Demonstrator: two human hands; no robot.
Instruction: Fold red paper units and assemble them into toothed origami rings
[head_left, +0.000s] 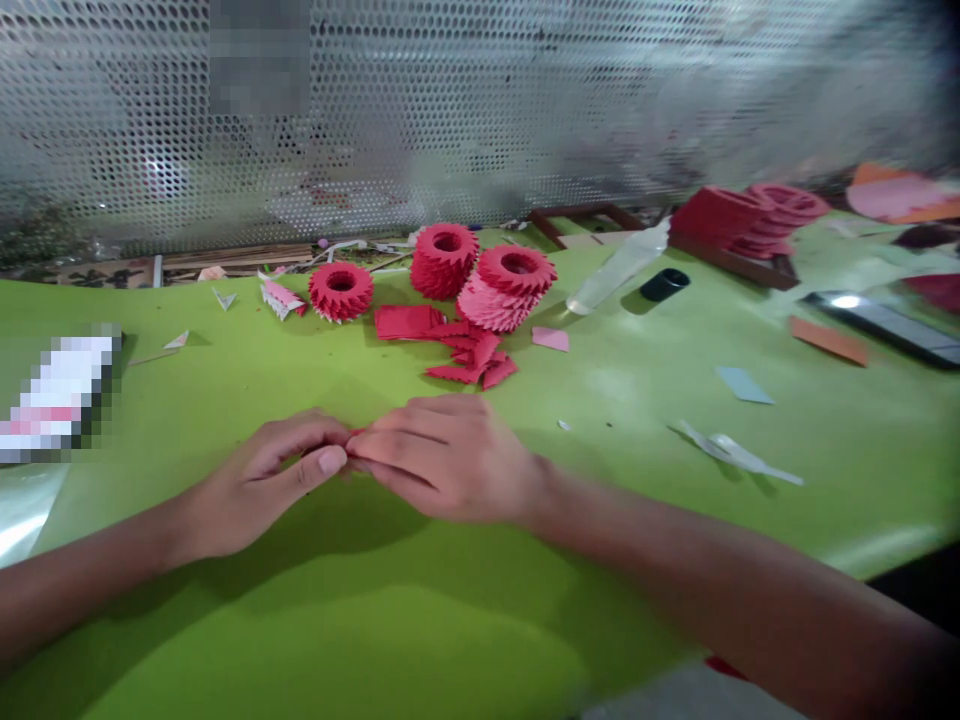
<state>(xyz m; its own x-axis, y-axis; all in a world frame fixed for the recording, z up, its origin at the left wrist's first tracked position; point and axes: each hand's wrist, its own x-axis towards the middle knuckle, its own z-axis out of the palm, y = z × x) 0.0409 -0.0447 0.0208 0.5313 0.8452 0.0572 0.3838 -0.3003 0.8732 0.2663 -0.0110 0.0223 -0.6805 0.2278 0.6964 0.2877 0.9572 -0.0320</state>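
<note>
My left hand [259, 485] and my right hand [459, 458] meet above the green table [420, 630]. Between their fingertips is a small red piece of paper [356, 434], with only a sliver showing and the rest hidden. Both hands are closed in a pinch on it. Just beyond my right hand lie several loose folded red paper pieces [480, 362] and a stack of flat red papers [409, 322]. Behind them stand ring-shaped folded-paper stacks: a low red one [340, 291], a taller red one [442, 262] and a red-and-pink one [508, 288].
A clear glue bottle [619, 268] lies beside a black cap [665, 285]. Red paper rings [750, 220] rest on a brown frame at the back right, near a phone-like device [892, 325]. Paper scraps [744, 384] are scattered about. A perforated metal panel [480, 110] rises behind the table.
</note>
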